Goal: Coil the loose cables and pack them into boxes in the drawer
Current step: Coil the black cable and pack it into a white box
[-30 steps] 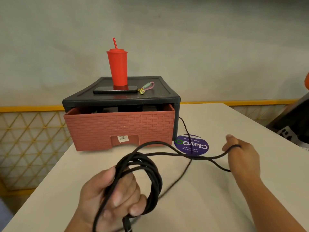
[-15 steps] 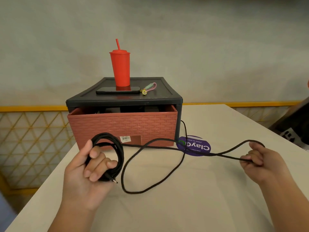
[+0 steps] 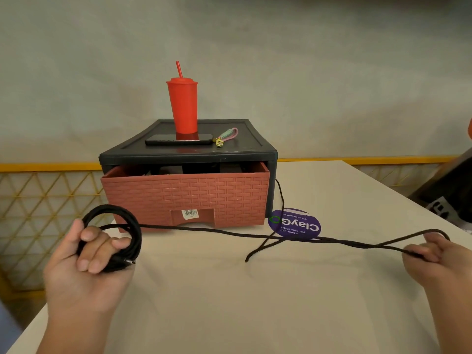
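Head view, the only view on record.

Left hand [image 3: 84,261]: my fingers are curled through a bundle of several finished loops of the black cable [image 3: 229,232], with the thumb on the outside of the bundle. The grip is closed and firm. A metal plug tip [image 3: 132,262] sticks out at the bottom of the bundle.

Right hand [image 3: 434,261]: my fingers are curled shut around the cable, and a narrow loop of it passes over the far side of the hand.

Position of the cable: one strand is stretched between my two hands, raised above the table [image 3: 255,315]. Near the round purple sticker [image 3: 296,224] a further length drops to the tabletop. Whether that point is an end or a bend I cannot tell. Another length runs up beside the right wall of the dark drawer unit [image 3: 255,146] and passes out of sight.

The brick-pattern drawer [image 3: 186,198] stands partly pulled out. Dark shapes show over its rim, but I cannot confirm that they are boxes.

On top of the unit are a red tumbler [image 3: 183,106], a phone [image 3: 178,140] and a keychain [image 3: 227,135]. None of these are involved in the work.

Assessment: coiling of this cable is partly complete. In my judgement the stretched span and the length by the unit remain to be wound. Nothing from my hands has been packed, and I see no other loose cables.
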{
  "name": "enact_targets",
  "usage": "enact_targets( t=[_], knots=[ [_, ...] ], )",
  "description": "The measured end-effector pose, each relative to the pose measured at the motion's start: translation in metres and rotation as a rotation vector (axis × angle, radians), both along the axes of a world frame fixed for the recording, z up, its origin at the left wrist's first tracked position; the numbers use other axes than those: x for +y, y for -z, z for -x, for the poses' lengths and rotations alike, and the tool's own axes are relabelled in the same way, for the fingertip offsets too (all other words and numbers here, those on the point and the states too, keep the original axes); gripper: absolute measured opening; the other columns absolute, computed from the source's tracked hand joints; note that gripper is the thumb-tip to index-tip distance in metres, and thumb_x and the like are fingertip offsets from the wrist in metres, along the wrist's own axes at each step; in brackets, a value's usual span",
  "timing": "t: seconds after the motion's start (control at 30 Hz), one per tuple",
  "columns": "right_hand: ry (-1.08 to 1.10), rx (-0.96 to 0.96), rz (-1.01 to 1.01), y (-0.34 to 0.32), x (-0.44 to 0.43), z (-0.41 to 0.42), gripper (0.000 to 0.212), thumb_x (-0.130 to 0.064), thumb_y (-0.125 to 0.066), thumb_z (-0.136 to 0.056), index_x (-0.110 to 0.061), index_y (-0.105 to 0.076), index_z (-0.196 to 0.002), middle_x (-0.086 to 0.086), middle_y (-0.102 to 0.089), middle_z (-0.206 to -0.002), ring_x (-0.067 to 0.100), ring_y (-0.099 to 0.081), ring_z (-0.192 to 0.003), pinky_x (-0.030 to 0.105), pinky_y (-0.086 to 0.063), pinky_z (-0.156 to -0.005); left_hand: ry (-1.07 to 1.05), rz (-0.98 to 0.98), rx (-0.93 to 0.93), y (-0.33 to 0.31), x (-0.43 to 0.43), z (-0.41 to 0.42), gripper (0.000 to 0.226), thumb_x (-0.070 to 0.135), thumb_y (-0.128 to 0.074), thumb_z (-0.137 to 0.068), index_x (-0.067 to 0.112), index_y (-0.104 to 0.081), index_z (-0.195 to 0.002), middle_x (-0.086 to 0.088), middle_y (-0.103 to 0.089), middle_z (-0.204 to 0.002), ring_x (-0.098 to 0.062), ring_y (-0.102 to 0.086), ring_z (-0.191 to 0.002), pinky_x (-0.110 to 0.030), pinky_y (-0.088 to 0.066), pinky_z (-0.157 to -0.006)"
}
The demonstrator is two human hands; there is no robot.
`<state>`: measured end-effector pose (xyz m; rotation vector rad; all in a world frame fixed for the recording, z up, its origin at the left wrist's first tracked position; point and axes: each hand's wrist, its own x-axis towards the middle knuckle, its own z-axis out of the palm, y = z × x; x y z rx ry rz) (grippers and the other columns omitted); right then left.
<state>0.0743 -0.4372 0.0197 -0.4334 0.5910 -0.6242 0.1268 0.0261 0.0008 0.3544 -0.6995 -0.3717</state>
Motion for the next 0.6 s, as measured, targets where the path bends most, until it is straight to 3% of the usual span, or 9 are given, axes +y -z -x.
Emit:
enact_targets(
  t=[0.17,0.27,0.33,0.37,0.43,0.5,0.6],
  knots=[
    [0.108,0.168,0.173,0.01,-0.011,-0.006,0.028,-0.006,-0.03,-0.091,-0.02,-0.041,-0.069,-0.008,-0.02,-0.032,0.007,-0.02,-0.029,0.013,-0.023,-0.035,-0.067,0.012,-0.016,-0.003,0.017,0.0,0.074,0.044,-0.001,-0.101,-0.007,-0.053,-0.11,-0.031,-0.062,-0.09,-0.04,-0.056,-0.088,-0.03,-0.024,-0.102],
    [0.127,0.179,0.374,0.017,-0.014,0.001,0.022,-0.007,-0.037,-0.091,-0.017,-0.047,-0.074,-0.006,-0.026,-0.035,0.012,-0.024,-0.03,0.017,-0.024,-0.034,-0.272,-0.061,-0.001,-0.014,0.007,0.003,0.064,0.036,-0.008,-0.103,-0.005,-0.057,-0.101,-0.024,-0.064,-0.077,-0.034,-0.06,-0.076,-0.032,-0.035,-0.099],
    [0.057,0.117,0.511,0.009,-0.009,0.009,0.01,-0.008,-0.047,-0.086,-0.011,-0.051,-0.077,0.0,-0.041,-0.047,0.02,-0.038,-0.038,0.024,-0.028,-0.033,-0.569,-0.243,0.106,-0.017,-0.007,0.009,0.041,0.025,-0.035,-0.093,0.011,-0.064,-0.067,-0.001,-0.052,-0.042,-0.012,-0.051,-0.041,-0.018,-0.048,-0.074],
    [0.07,0.172,0.467,0.013,-0.015,0.007,0.007,-0.009,-0.051,-0.083,-0.013,-0.052,-0.077,0.001,-0.043,-0.054,0.02,-0.041,-0.04,0.024,-0.029,-0.033,-0.871,-0.417,0.17,-0.018,-0.017,0.014,0.039,0.026,-0.043,-0.087,0.019,-0.059,-0.052,0.008,-0.04,-0.032,-0.005,-0.039,-0.03,-0.015,-0.049,-0.064],
    [0.168,0.342,0.538,0.028,-0.028,0.0,0.007,-0.019,-0.054,-0.08,-0.02,-0.052,-0.074,-0.002,-0.038,-0.061,0.011,-0.038,-0.039,0.021,-0.032,-0.039,-1.123,-0.682,0.243,-0.021,-0.038,0.021,0.047,0.022,-0.049,-0.089,0.02,-0.054,-0.042,0.006,-0.033,-0.028,-0.001,-0.032,-0.026,-0.024,-0.048,-0.065],
    [0.154,0.566,0.784,0.03,-0.032,-0.006,0.017,-0.033,-0.054,-0.076,-0.02,-0.061,-0.085,0.001,-0.047,-0.07,0.021,-0.051,-0.058,0.028,-0.04,-0.055,-1.109,-0.76,0.287,-0.02,-0.048,0.021,0.047,0.022,-0.048,-0.093,0.019,-0.052,-0.046,0.006,-0.029,-0.03,-0.005,-0.028,-0.028,-0.029,-0.042,-0.066],
    [0.151,0.734,1.17,0.007,0.006,0.001,0.011,-0.026,-0.056,-0.082,-0.019,-0.062,-0.088,0.005,-0.058,-0.083,0.031,-0.053,-0.082,0.04,-0.043,-0.07,-0.968,-0.721,0.368,-0.022,-0.051,0.02,0.039,0.025,-0.044,-0.095,0.011,-0.046,-0.058,0.008,-0.023,-0.031,-0.007,-0.023,-0.029,-0.029,-0.037,-0.06]
  ],
)
